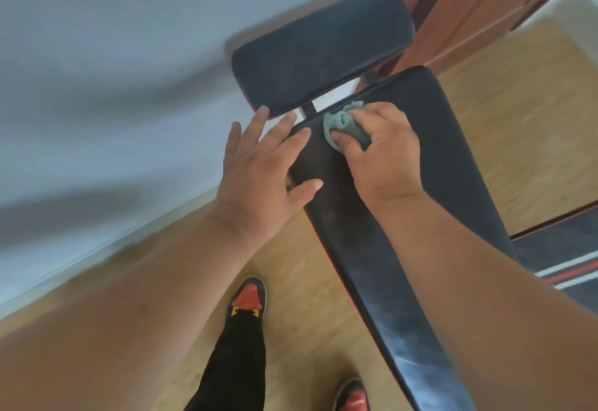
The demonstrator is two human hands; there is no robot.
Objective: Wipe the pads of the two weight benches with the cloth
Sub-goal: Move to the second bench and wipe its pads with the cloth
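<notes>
Gripping a bunched teal cloth [348, 126], the right hand [385, 151] presses it onto the far end of the long black bench pad [388, 249]; thumb and fingers curl around the wad, and part of the cloth sticks out beyond the fingertips toward the pad's top edge. Left hand [262, 168] lies flat with fingers spread and straight, holding nothing: palm over the left edge of the long pad, thumb resting on the pad surface, fingertips reaching the near edge of the shorter black pad [320, 51] beyond it. Contact of those fingertips with the shorter pad looks likely but cannot be confirmed. The shorter pad sits crosswise past the end of the long pad, with a narrow gap between them in which a dark metal support [307, 111] shows. Long pad runs diagonally from upper centre to the bottom edge of the view, red piping along its left side, pale smears and streaks on its surface toward the near end. Light wood floor [307, 297] lies under the bench. Left of the bench: a pale wall, heavily blurred. Right: a second dark padded surface with red and white stripes [576, 268], just beside the long pad, partly cut off by the frame. Below: one leg in black trousers and two red-and-black shoes [247, 297] on the floor, left of the bench.
</notes>
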